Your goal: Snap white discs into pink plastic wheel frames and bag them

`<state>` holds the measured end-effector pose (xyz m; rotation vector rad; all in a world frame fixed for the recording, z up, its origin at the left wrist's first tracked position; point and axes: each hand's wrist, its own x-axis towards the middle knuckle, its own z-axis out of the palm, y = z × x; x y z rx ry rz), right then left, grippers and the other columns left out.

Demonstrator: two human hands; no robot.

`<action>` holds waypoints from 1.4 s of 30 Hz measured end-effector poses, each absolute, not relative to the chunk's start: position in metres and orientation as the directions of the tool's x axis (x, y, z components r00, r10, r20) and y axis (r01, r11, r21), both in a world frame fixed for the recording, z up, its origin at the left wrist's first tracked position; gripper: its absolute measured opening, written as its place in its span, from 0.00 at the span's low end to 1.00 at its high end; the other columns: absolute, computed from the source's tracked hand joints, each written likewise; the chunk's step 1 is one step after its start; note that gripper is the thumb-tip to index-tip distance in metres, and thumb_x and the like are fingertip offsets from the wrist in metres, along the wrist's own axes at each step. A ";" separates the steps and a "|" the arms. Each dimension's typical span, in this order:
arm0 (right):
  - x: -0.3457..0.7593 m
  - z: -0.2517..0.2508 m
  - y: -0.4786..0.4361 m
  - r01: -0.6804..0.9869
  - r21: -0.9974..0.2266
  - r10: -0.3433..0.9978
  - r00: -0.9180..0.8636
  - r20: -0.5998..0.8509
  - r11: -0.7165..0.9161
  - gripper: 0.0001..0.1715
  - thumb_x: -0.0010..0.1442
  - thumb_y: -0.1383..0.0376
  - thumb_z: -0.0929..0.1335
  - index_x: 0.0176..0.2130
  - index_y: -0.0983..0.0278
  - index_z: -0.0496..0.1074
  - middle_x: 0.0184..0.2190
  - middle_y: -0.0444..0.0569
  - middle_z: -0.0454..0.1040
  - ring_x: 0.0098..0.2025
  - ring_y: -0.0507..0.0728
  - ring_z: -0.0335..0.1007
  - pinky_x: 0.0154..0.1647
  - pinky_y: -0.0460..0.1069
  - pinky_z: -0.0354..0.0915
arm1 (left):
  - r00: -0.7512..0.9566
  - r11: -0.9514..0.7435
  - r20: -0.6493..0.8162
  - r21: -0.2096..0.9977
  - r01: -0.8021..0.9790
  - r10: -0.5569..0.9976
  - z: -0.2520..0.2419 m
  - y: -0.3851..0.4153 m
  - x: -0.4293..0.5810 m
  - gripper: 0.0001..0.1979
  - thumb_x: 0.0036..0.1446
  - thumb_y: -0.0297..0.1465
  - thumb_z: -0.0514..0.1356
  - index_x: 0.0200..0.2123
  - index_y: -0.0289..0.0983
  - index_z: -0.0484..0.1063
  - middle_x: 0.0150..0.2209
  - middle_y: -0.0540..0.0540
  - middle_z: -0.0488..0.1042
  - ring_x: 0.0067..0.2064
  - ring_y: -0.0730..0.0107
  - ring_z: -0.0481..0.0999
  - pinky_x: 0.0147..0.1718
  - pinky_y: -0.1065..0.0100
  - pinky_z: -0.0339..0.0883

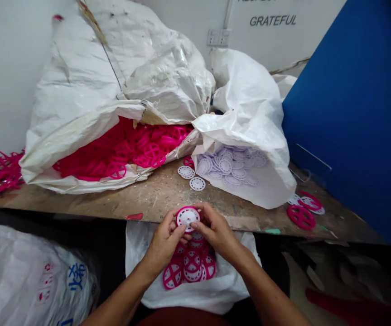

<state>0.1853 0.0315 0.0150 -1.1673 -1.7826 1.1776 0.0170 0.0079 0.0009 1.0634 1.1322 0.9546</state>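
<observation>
Pink-rimmed disc [188, 218], twelve o'clock: your left hand [165, 236] and right hand [217, 229] grasp opposite edges, apparently steadying it. Left sack [73, 131], eleven, and right sack [249, 124], one, gape toward you, presumably for reach.

Scuffed bench [161, 194], white sacks [268, 185], loose discs [197, 184]

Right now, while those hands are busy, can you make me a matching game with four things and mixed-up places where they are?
Things
1. Pink-rimmed white disc
2. Heap of pink spoked rings
3. Heap of white slotted discs
4. Word GRATEFUL

Places
A. Inside the smaller white sack on the right
B. On the wall
C. Inside the larger white sack on the left
D. Held in the left hand and right hand

Pairs: 1-D, 2-C, 3-A, 4-B
</observation>
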 end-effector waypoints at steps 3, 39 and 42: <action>0.191 0.018 0.053 0.377 -0.891 0.899 -0.432 0.072 0.253 0.16 0.57 0.61 0.67 0.46 0.61 0.70 0.35 0.46 0.75 0.34 0.54 0.70 0.35 0.48 0.64 | 0.284 0.235 -0.239 0.971 0.047 0.929 0.009 0.007 -0.001 0.22 0.54 0.34 0.59 0.53 0.38 0.64 0.38 0.44 0.77 0.30 0.69 0.77 0.28 0.71 0.69; 0.173 0.013 0.059 -0.374 -0.893 0.953 -0.259 -0.160 -0.252 0.15 0.56 0.56 0.68 0.30 0.63 0.62 0.20 0.38 0.66 0.15 0.43 0.54 0.17 0.41 0.49 | 0.171 -0.522 0.494 0.795 0.307 0.853 0.004 0.011 0.001 0.20 0.57 0.21 0.55 0.50 0.44 0.70 0.59 0.41 0.62 0.54 0.62 0.70 0.50 0.64 0.67; 0.177 0.008 0.054 -0.272 -0.958 0.991 -0.119 -0.062 -0.092 0.13 0.58 0.56 0.67 0.32 0.62 0.61 0.20 0.37 0.66 0.15 0.44 0.55 0.16 0.41 0.50 | 0.081 -0.008 0.021 0.988 -0.155 0.996 0.009 0.008 0.018 0.24 0.59 0.29 0.55 0.59 0.43 0.59 0.60 0.37 0.62 0.49 0.60 0.74 0.44 0.60 0.72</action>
